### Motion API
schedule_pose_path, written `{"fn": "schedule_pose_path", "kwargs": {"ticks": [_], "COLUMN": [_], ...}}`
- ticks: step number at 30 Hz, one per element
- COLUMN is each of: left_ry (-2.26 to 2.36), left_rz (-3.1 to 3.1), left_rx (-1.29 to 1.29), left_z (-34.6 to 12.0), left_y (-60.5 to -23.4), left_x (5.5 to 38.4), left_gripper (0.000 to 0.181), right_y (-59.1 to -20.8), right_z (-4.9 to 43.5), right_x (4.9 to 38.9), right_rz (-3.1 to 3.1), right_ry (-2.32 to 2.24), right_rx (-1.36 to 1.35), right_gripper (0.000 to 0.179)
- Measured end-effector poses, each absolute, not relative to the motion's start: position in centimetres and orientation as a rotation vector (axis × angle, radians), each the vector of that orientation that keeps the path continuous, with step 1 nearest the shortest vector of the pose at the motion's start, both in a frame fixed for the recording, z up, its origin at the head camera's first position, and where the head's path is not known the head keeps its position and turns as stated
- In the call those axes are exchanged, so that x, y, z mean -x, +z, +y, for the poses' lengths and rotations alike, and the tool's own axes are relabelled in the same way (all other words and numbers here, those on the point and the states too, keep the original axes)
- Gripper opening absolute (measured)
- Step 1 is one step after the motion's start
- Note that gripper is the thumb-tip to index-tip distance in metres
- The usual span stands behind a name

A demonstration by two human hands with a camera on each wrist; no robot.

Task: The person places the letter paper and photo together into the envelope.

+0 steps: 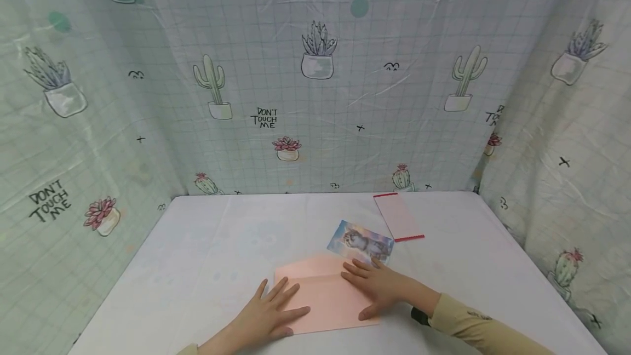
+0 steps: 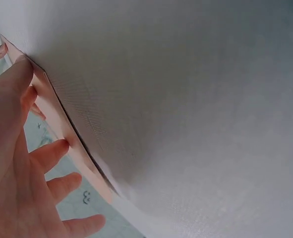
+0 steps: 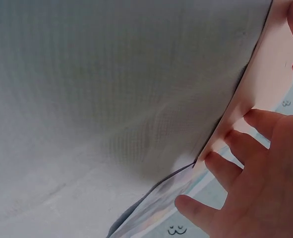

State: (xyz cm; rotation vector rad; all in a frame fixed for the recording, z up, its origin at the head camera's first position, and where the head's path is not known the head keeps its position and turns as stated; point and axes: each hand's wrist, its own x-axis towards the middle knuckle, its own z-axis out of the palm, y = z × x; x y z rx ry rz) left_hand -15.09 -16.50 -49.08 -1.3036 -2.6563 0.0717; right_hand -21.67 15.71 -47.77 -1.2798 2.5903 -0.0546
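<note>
A peach-pink paper envelope (image 1: 325, 303) lies flat on the white table, its flap (image 1: 315, 265) opened out toward the far side. My left hand (image 1: 268, 311) rests on the envelope's left part with the fingers spread. On its right part lies my right hand (image 1: 377, 286), fingers also spread and fairly straight. Just beyond the right hand is a card with a kitten picture (image 1: 362, 242), its near edge beside the envelope and partly behind the fingers. Both wrist views show fingertips touching the envelope (image 2: 54, 111) (image 3: 265, 74) at a low angle.
A clear, pinkish flat sleeve with red strips at two ends (image 1: 399, 217) lies at the back right, close to the card. The white table (image 1: 222, 245) is bordered at the back and sides by a cactus-print cloth (image 1: 365, 108).
</note>
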Motion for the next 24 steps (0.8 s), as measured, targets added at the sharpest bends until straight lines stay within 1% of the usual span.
{"fn": "schedule_pose_path", "kwargs": {"ticks": [9,15,24], "left_ry": [-0.070,-0.106,-0.182], "left_rz": [-2.777,-2.947,-2.917], "left_rx": [1.307,1.306,1.290], "left_z": [-16.7,-17.1,-17.6], "left_y": [-48.8,-48.2,-48.3], "left_x": [15.2,15.6,15.8], "left_gripper": [0.043,0.047,0.049], "right_y": [-47.4,-47.4,-47.9], "right_z": [15.7,15.7,16.1], "right_x": [21.7,21.5,21.7], "right_rz": [2.586,2.574,2.573], "right_ry": [-0.105,-0.139,-0.189], "right_rx": [1.293,1.276,1.260], "right_gripper": [0.088,0.089,0.089]}}
